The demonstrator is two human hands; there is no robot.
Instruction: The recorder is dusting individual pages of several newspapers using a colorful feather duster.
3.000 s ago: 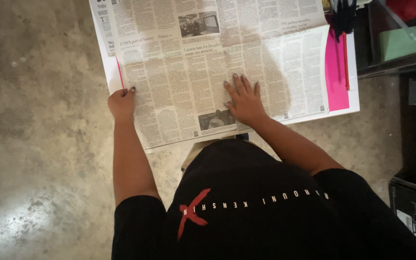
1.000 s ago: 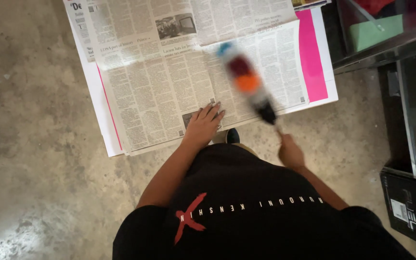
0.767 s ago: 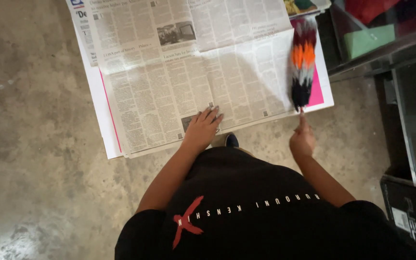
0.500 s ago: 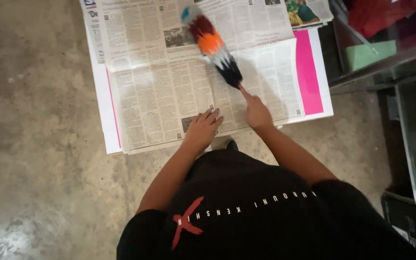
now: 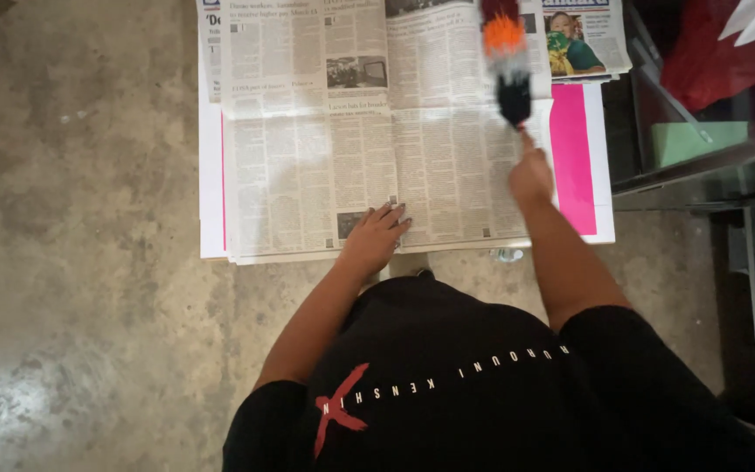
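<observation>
An open newspaper point(image 5: 308, 166) lies flat on the concrete floor, on top of white and pink sheets. My left hand point(image 5: 376, 236) rests flat on its near edge, fingers spread. My right hand point(image 5: 530, 175) is closed around the handle of a feather duster point(image 5: 507, 61) with black, white, orange and red feathers. The duster points away from me over the right page and looks blurred.
A pink sheet point(image 5: 571, 166) and another paper with a colour photo point(image 5: 578, 39) lie at the right. A glass-fronted cabinet point(image 5: 709, 149) with green and red items stands on the far right. Bare concrete floor point(image 5: 80, 227) lies to the left.
My right hand has picked up the duster and swept it back and forth over the newspaper; it now points up at the right page. My left hand stays on the near edge.
</observation>
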